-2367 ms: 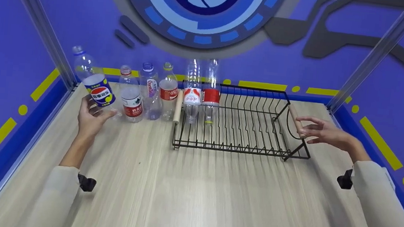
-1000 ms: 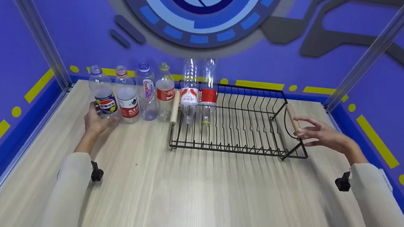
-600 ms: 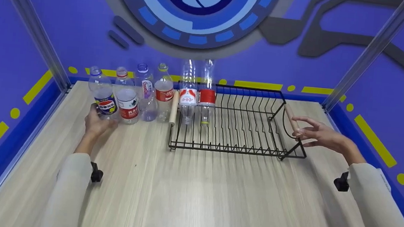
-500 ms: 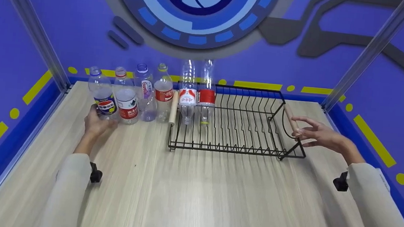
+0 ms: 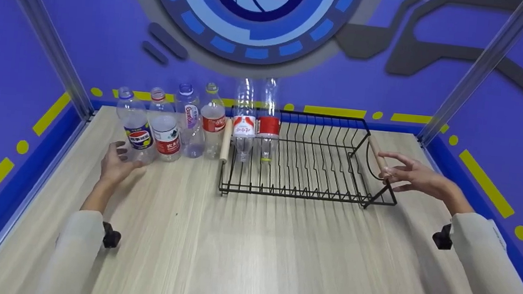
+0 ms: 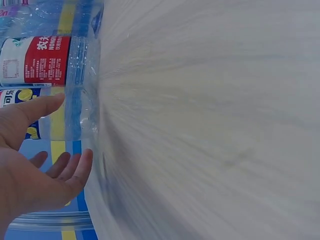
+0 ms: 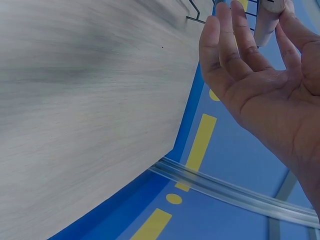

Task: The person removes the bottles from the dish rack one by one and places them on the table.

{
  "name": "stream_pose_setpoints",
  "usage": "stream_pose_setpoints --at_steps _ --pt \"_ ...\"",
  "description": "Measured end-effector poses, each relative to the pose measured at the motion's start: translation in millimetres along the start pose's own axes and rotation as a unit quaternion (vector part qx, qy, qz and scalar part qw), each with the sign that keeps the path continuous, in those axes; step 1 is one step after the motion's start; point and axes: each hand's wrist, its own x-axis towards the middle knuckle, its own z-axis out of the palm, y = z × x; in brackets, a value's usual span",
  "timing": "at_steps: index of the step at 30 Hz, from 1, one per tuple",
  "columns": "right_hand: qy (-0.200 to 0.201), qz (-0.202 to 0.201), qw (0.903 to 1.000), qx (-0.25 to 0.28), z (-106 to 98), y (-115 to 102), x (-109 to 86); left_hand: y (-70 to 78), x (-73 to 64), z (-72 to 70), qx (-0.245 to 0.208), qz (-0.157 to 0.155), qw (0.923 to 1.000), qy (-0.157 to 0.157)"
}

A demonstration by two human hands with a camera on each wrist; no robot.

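My left hand (image 5: 118, 163) is beside the base of a clear cola bottle (image 5: 140, 138) with a blue and yellow label. Its fingers are spread and hold nothing; in the left wrist view, thumb and fingers are parted near that bottle's bottom end. The bottle stands upright at the left of a row, next to a water bottle (image 5: 167, 141) with a red and white label. At the other side, my right hand (image 5: 417, 177) pinches the wooden handle (image 5: 378, 156) of a black wire dish rack (image 5: 309, 197) between thumb and forefinger, the other fingers loose.
A purple-tinted bottle (image 5: 191, 117) and a red-labelled cola bottle (image 5: 214, 124) continue the row. Two bottles stand upside down in the rack's left end: a white-and-red-labelled bottle (image 5: 244, 126) and a red-labelled bottle (image 5: 269, 125). Blue walls enclose the wooden table (image 5: 251, 260).
My left hand lowered the blue-and-yellow-labelled cola bottle upright onto the table beside the water bottle, then let go and drew back left and toward me. My right hand stays at the rack handle.
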Motion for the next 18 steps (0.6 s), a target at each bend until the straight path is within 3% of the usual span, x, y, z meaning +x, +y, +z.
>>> stream_pose_setpoints --at_steps 9,18 --pt "-0.005 -0.002 1.0 -0.007 -0.6 -0.6 -0.4 8.5 -21.8 -3.7 -0.064 -0.063 0.9951 -0.041" --pt "-0.004 -0.001 1.0 0.0 1.0 0.0 -0.6 21.3 -37.7 13.4 -0.091 -0.056 0.9892 -0.1"
